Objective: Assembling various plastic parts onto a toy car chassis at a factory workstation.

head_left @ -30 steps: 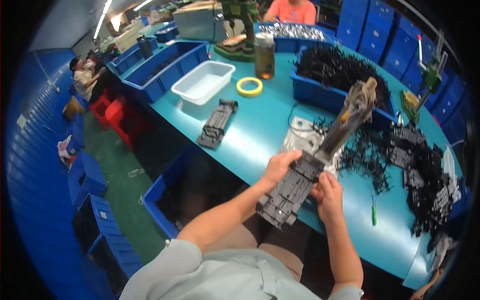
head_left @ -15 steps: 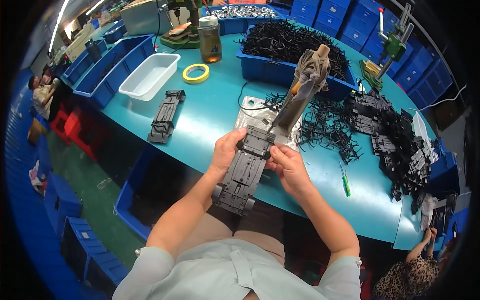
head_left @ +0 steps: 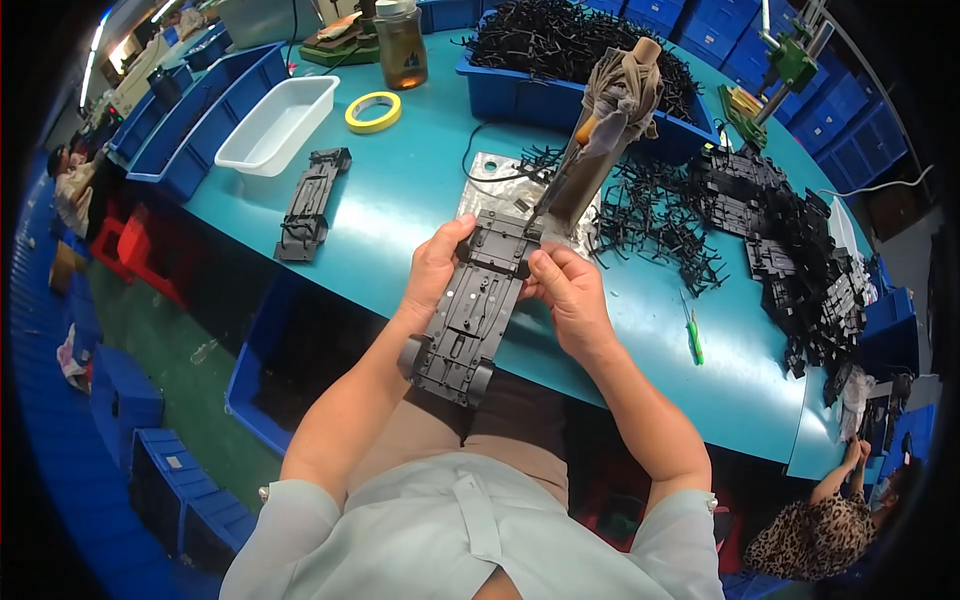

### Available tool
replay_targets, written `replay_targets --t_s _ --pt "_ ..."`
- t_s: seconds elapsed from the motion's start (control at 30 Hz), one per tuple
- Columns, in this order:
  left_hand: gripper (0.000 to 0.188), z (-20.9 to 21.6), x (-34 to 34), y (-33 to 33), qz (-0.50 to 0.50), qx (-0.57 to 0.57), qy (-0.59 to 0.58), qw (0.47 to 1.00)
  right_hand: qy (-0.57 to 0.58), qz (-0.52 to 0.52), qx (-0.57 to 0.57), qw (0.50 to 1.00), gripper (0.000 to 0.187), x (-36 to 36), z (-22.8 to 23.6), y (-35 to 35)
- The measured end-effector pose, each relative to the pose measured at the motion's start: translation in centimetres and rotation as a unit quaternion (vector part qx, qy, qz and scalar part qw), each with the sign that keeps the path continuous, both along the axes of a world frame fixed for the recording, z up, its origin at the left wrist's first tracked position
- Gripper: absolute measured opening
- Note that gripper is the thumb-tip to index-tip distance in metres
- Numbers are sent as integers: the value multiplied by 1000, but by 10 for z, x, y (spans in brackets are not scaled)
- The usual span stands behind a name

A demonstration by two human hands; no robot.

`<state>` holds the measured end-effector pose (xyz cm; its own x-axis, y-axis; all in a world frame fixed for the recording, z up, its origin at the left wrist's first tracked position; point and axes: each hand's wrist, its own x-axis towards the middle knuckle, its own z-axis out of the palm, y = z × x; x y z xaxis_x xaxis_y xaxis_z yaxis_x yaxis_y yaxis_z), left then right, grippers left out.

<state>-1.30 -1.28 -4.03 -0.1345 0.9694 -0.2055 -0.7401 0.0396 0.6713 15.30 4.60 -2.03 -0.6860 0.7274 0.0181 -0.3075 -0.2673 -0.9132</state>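
Observation:
Between my hands is a black plastic toy car chassis (head_left: 470, 305), with wheels at its end nearest me. My left hand (head_left: 434, 268) grips its far left edge, the thumb along the side. My right hand (head_left: 570, 290) is closed at its far right edge, thumb uppermost; some of its fingers are hidden. The thin dark tip of a tool like a soldering iron (head_left: 549, 195) comes down at the chassis's far right corner; whether it touches, I cannot tell. That tool leans against a brown post (head_left: 592, 175) wrapped in cloth at the top, standing on a silvery plate (head_left: 480, 185).
A second chassis (head_left: 312, 205) lies at left, near a white tub (head_left: 275, 130) and yellow tape (head_left: 373, 112). Behind the post, a blue bin (head_left: 500, 92) holds black strips; more strips (head_left: 650, 215) and piled chassis (head_left: 765, 235) lie right. A green-handled tool (head_left: 695, 340) lies near the front edge.
My view has shifted slightly, so the bench appears higher. The chassis stays in both hands, its wheeled end swung a little to the left, its far end still by the iron's tip.

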Motion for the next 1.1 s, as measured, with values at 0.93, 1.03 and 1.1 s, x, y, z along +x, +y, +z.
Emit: replay_targets --t_s 0.93,1.03,1.1 --pt "45 7 0 1 -3 2 5 1000 -21 -22 37 999 23 -4 -1 0" --pt "46 13 5 0 3 -1 -4 1000 -21 -21 42 999 22 -4 -1 0" --pt "46 14 5 0 4 0 -11 1000 -20 -20 43 999 23 -4 0 0"
